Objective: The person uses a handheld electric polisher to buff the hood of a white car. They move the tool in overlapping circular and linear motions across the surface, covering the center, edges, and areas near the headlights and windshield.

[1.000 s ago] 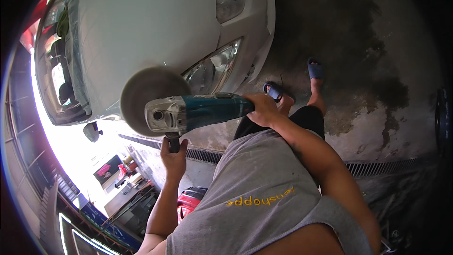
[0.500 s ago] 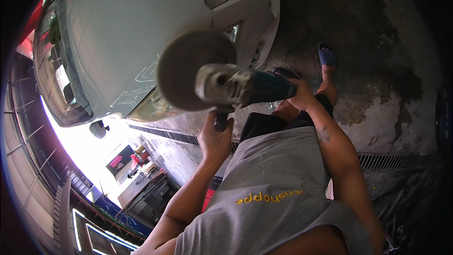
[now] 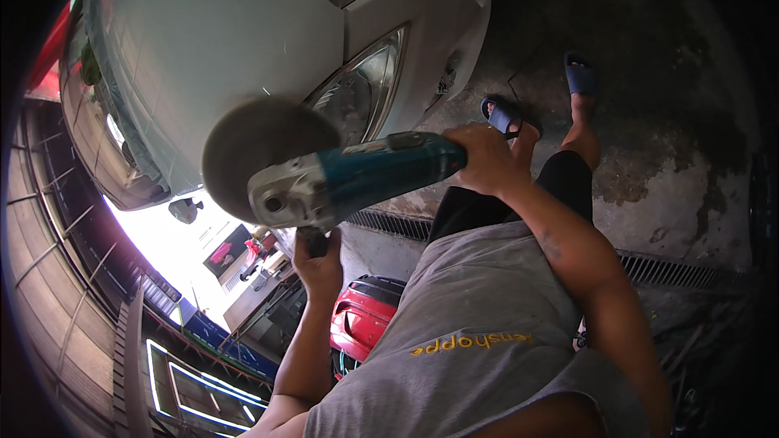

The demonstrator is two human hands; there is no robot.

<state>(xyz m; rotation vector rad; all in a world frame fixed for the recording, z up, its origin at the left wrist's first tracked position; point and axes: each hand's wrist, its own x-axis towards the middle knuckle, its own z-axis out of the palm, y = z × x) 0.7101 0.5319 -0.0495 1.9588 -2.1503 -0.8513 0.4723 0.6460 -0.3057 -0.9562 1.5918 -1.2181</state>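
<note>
A rotary polisher [image 3: 381, 172] with a blue-green body and grey metal head is held across the front of me. My right hand [image 3: 491, 161] is closed around the rear of its body. Lower on the left, my left hand [image 3: 318, 269] grips the dark side handle under the head. The round pad [image 3: 260, 150], blurred at its rim, lies over the silver car's hood [image 3: 211, 40] beside the headlight [image 3: 357, 93]. Whether the pad touches the paint is hard to tell, as its far face is hidden.
My feet in blue slippers [image 3: 579, 77] stand on the stained concrete floor [image 3: 633, 186]. A floor grate [image 3: 389, 224] runs behind me. A red and black machine [image 3: 367, 316] stands close by on my left, and a cluttered workbench [image 3: 260, 288] lies farther off.
The polisher has moved left along the hood's edge with both hands still on it, uncovering the headlight. My view has shifted, and the red machine and second slipper now show.
</note>
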